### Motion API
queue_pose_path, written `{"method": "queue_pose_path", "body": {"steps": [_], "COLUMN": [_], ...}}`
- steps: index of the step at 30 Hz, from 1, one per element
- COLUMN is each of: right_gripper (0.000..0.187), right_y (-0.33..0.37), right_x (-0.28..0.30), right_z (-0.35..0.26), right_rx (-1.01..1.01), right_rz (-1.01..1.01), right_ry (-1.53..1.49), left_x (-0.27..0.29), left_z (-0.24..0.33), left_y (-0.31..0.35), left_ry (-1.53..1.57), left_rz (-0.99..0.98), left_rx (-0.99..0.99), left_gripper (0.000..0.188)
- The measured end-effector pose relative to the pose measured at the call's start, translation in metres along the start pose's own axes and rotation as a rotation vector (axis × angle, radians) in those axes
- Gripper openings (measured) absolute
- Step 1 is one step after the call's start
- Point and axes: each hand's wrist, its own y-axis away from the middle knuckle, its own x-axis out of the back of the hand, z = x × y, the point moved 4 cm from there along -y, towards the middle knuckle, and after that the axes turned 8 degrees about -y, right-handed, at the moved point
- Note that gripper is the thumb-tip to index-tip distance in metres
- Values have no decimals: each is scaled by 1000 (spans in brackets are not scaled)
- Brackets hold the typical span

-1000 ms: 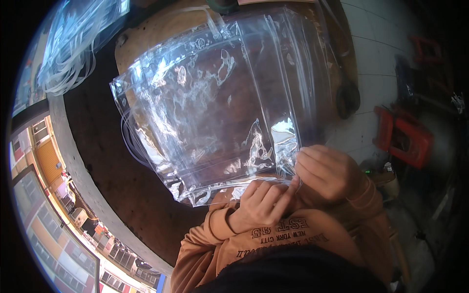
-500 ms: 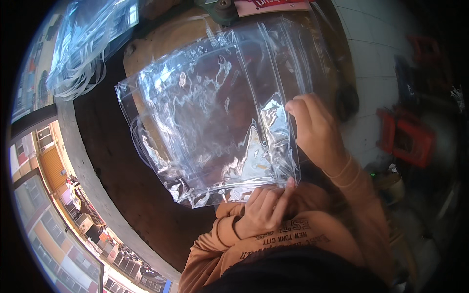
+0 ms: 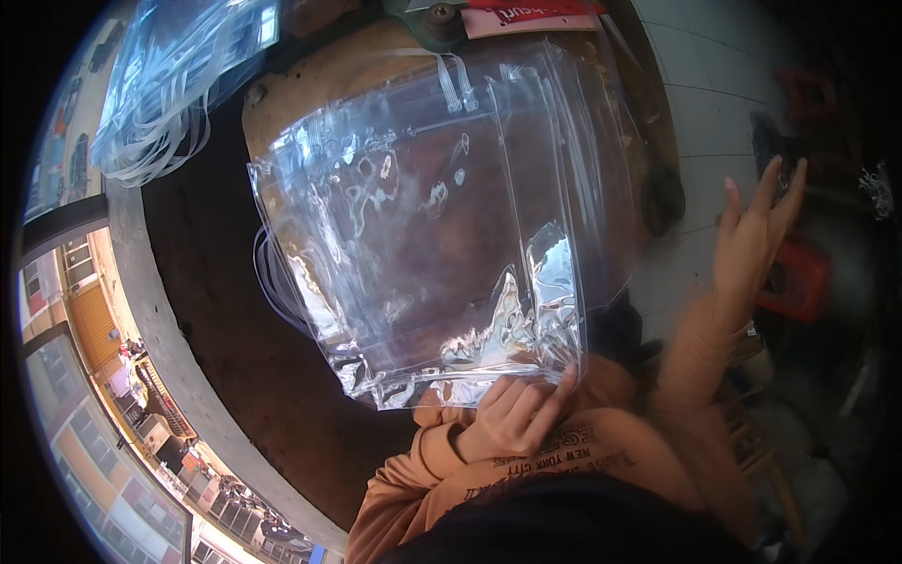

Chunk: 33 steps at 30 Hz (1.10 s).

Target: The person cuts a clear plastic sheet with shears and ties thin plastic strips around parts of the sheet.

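A clear plastic bag point(image 3: 423, 235) lies flat over the wooden work surface, its folds and bottom corners shining. White strap handles point(image 3: 457, 83) show at its far edge, and another loop sticks out on its left side. My left hand point(image 3: 520, 414) pinches the bag's near right corner, with the forefinger stretched along the edge. Off to the right, away from the bag, my right hand point(image 3: 754, 226) is raised with its fingers spread and nothing in it.
A stack of clear bags with white handles point(image 3: 174, 113) hangs at the far left. Part of a green machine point(image 3: 440, 23) and a pink-red printed piece point(image 3: 531, 19) are at the far edge. A red stool point(image 3: 799, 282) stands on the tiled floor at right.
My right hand has let go of the bag's right edge and swung out to the right, opening. The bag has shifted slightly right; my left hand stays at its corner.
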Motion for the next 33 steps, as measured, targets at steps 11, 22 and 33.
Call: {"method": "queue_pose_path", "body": {"steps": [11, 22, 33], "right_gripper": [24, 10, 7], "right_y": [76, 78, 12], "right_x": [22, 14, -39], "right_z": [-85, -83, -30], "right_rx": [-343, -116, -216], "right_rz": [-810, -750, -366], "right_ry": [-886, -842, -496], "left_x": [1, -5, 3], "left_z": [-1, -1, -3], "left_y": [-6, -4, 1], "left_ry": [-1, 33, 109], "left_rz": [-81, -164, -132], "left_rx": [-69, -84, -1], "left_gripper": [37, 41, 41]}}
